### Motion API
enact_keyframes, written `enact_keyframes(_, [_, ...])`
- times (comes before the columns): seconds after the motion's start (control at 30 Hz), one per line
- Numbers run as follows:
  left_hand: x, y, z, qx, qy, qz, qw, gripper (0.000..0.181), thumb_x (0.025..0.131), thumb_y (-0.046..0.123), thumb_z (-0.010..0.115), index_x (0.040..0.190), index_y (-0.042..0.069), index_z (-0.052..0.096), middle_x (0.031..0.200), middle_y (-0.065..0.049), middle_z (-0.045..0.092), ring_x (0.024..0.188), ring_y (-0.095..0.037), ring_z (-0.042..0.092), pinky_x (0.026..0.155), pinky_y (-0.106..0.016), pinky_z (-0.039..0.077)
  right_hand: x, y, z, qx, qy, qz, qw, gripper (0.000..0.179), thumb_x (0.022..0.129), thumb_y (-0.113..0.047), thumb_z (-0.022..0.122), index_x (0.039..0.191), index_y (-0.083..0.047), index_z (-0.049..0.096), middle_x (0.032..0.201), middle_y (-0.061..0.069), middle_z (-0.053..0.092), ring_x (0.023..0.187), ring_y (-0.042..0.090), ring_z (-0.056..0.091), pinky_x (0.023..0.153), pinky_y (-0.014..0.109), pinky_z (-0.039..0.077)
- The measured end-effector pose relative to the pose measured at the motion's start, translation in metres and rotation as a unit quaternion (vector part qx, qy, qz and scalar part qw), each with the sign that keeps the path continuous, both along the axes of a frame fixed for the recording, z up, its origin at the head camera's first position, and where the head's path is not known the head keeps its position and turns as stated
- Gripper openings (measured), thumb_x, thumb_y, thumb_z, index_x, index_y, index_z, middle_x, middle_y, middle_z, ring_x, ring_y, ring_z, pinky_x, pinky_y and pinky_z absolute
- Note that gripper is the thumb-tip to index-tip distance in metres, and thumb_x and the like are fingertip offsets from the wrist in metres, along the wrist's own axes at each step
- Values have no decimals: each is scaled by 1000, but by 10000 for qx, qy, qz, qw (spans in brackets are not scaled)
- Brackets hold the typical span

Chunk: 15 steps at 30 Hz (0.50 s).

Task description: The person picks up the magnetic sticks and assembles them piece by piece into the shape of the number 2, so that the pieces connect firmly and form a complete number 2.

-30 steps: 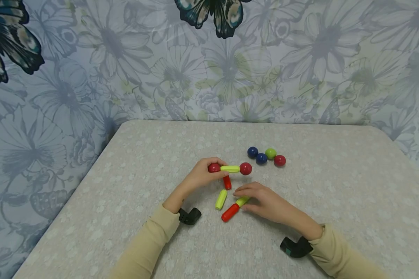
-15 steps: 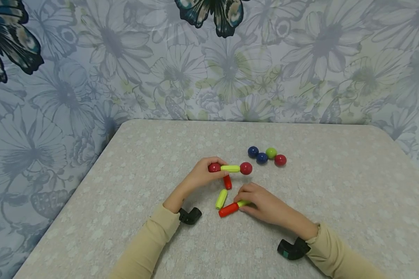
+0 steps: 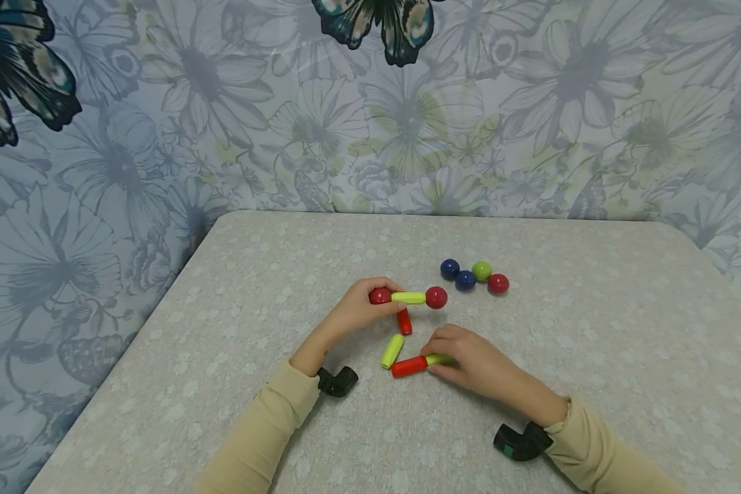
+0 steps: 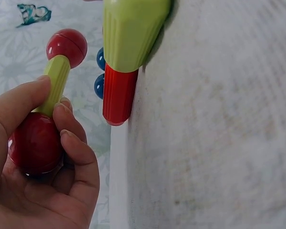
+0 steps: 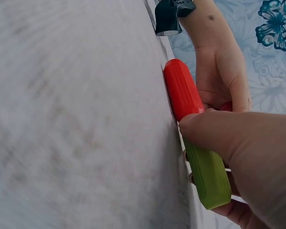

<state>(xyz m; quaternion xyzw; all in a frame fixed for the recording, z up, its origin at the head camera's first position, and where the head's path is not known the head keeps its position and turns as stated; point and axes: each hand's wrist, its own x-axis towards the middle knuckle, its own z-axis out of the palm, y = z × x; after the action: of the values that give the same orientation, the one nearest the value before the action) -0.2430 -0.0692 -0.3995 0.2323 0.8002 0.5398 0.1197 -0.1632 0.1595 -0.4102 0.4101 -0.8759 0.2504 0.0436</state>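
My left hand (image 3: 359, 307) grips a dumbbell-shaped piece by its near end: a ribbed lime stick (image 3: 409, 298) with a red ball at each end, the far red ball (image 3: 436, 298) sticking out free. My right hand (image 3: 474, 362) pinches a lime stick (image 5: 207, 174) between thumb and fingers. A red stick (image 3: 409, 367) sits end to end with it, pointing left; the thumb partly covers where they meet. Between the hands lie a loose lime stick (image 3: 392, 351) and another red stick (image 3: 404, 322), its upper end hidden by the left hand.
Farther back on the patterned tabletop (image 3: 272, 254) is a group of balls: two blue, including one blue ball (image 3: 449, 268), a lime ball (image 3: 481, 271) and a red ball (image 3: 498, 283). A papered wall (image 3: 370, 137) rises behind the table. Each wrist wears a black camera (image 3: 338, 381).
My right hand's fingers have drawn in around the lime stick. The joined red and lime sticks have swung from a slant to nearly level. The left hand keeps its place.
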Motion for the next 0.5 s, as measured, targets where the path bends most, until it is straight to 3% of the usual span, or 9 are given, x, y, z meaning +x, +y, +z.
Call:
enact_keyframes(0.17, [0, 0, 1, 26, -9, -30, 10000, 22, 87, 15, 68, 106, 5, 65, 93, -5, 63, 75, -13, 55, 63, -26, 48, 1, 0, 1, 78, 159, 6, 9998, 13, 79, -8, 73, 91, -12, 70, 85, -9, 56, 77, 7, 50, 68, 24, 46])
enact_keyframes(0.3, [1, 0, 0, 65, 11, -60, 10000, 23, 87, 15, 68, 106, 4, 65, 92, -5, 63, 75, -13, 56, 64, -26, 48, 1, 0, 0, 133, -6, -187, 9997, 12, 81, -11, 72, 92, -11, 70, 86, -9, 57, 78, 7, 51, 69, 26, 47])
enact_keyframes(0.43, [1, 0, 1, 73, 11, -41, 10000, 21, 87, 14, 68, 105, 4, 66, 91, -4, 63, 74, -13, 57, 65, -26, 49, 0, 1, -3, -449, -616, -787, 9940, 16, 83, -14, 73, 98, -10, 70, 91, -8, 63, 80, 8, 54, 72, 29, 48])
enact_keyframes(0.5, [2, 0, 0, 55, -2, -21, 10000, 20, 87, 14, 68, 105, 5, 66, 90, -4, 64, 74, -13, 57, 65, -26, 49, -2, 2, -5, -1086, -1125, -1166, 9808, 16, 84, -13, 72, 99, -8, 68, 91, -5, 65, 80, 9, 57, 73, 28, 49])
